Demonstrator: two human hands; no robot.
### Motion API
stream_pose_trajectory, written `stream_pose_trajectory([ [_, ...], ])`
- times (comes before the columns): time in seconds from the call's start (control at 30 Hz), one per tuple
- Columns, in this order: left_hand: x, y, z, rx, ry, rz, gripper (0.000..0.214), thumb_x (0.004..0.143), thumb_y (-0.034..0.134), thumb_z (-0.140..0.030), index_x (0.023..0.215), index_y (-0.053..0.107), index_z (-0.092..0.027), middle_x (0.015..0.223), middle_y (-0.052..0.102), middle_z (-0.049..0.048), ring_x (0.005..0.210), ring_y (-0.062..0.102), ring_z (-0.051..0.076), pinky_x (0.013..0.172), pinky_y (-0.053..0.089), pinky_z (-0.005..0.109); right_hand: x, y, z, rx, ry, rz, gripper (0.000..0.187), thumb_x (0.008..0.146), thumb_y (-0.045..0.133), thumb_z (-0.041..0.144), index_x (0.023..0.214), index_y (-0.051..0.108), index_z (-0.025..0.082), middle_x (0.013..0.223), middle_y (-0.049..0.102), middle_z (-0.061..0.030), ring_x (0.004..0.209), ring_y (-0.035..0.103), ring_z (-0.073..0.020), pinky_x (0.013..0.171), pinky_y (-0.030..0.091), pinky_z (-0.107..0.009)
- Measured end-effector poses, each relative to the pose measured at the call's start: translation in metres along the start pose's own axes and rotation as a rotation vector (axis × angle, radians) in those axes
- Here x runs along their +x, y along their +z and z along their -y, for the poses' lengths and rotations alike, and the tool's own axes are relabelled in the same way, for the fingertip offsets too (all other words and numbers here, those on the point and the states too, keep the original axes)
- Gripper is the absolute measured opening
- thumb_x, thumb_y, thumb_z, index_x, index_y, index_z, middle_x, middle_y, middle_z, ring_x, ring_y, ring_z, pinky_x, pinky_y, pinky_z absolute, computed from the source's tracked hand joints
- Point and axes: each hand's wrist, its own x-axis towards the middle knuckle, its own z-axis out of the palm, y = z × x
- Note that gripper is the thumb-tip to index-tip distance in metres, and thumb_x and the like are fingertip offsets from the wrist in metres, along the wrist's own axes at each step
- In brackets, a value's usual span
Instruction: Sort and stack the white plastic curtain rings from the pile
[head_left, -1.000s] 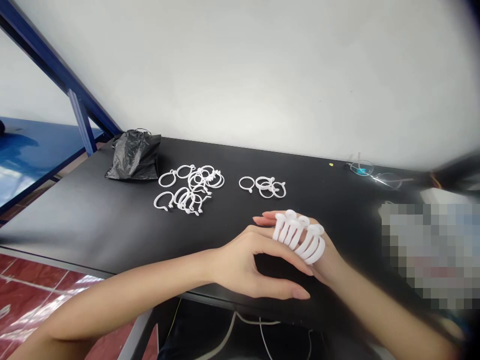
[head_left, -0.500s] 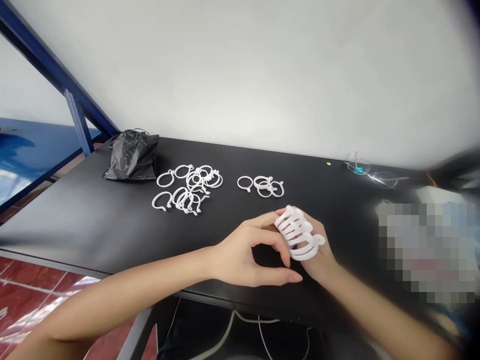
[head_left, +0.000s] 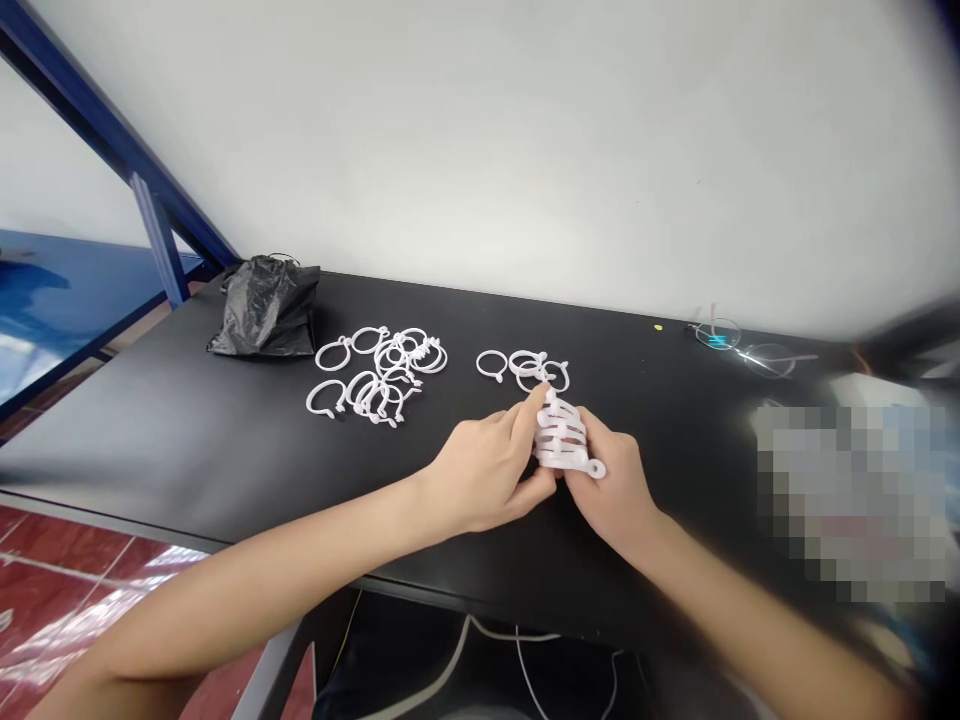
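A stack of white plastic curtain rings (head_left: 561, 436) is held between my two hands over the near part of the table, their eyelets pointing in differing directions. My left hand (head_left: 476, 478) closes on the left side of the stack, with its forefinger along the top and thumb underneath. My right hand (head_left: 619, 485) grips the right side; several of its fingers are hidden behind the rings. Just beyond the hands lies a small group of loose curtain rings (head_left: 527, 360). A bigger scattered pile of the same rings (head_left: 390, 352) lies farther left.
A black plastic bag (head_left: 266, 310) stands at the table's back left. Eyeglasses (head_left: 765, 358) lie at the back right, near a small yellow bit (head_left: 658, 327). A blurred, pixelated object (head_left: 851, 500) is at the right. Behind the black table (head_left: 225, 450) rises a pale wall (head_left: 487, 150).
My left hand has closed from a loose curl onto the stack of rings. The stack and my right hand have moved left and slightly up, and the stack has turned.
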Motion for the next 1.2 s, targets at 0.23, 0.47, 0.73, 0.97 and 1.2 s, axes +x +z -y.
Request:
stream_pose_trajectory([
  [0.23,0.006,0.001,0.009,-0.076,-0.050,0.062,0.025,0.094,0.035,-0.026,0.115,0.037,-0.013,0.082,0.066,0.0048,0.057,0.063,0.020,0.049,0.039,0.027,-0.004,0.005,0.009,-0.013,0.051,-0.030,0.025,0.081,0.058,0.019,0.104,0.049,0.022,0.065,0.062,0.0034,0.051,0.058,-0.0139,0.050,0.045,-0.023],
  [0.47,0.009,-0.003,0.024,-0.519,-0.017,0.080,0.013,0.088,0.045,-0.015,0.100,0.042,-0.019,0.072,0.056,-0.0040,0.058,0.055,0.011,0.057,0.042,0.021,-0.007,0.001,0.018,0.332,0.132,0.289,0.021,0.077,0.072,0.024,0.085,0.053,0.021,0.065,0.064,0.0029,0.053,0.060,-0.0116,0.053,0.051,-0.022],
  [0.73,0.009,-0.005,0.022,-0.604,0.035,0.168,0.008,0.087,0.046,-0.012,0.093,0.046,-0.018,0.070,0.051,-0.0050,0.057,0.047,0.008,0.054,0.038,0.018,0.000,-0.009,0.015,0.624,0.462,0.534,0.022,0.073,0.079,0.032,0.074,0.065,0.015,0.047,0.061,0.0033,0.033,0.042,-0.0048,0.033,0.032,-0.017],
  [0.97,0.008,-0.008,0.018,-0.320,0.004,0.177,0.012,0.085,0.055,-0.018,0.090,0.045,-0.019,0.064,0.055,-0.0052,0.050,0.051,0.010,0.047,0.031,0.018,0.000,0.000,0.020,0.628,0.493,0.502,0.031,0.081,0.071,0.038,0.063,0.065,0.014,0.046,0.063,-0.0004,0.032,0.044,-0.0050,0.036,0.031,-0.017],
  [1.2,0.009,-0.007,0.026,-0.115,0.049,0.206,0.014,0.086,0.051,-0.018,0.098,0.045,-0.018,0.064,0.056,-0.0033,0.047,0.051,0.012,0.046,0.030,0.020,0.002,-0.010,0.014,0.581,0.415,0.436,0.029,0.083,0.068,0.043,0.078,0.066,0.015,0.045,0.056,0.0038,0.035,0.040,-0.0055,0.035,0.031,-0.018],
])
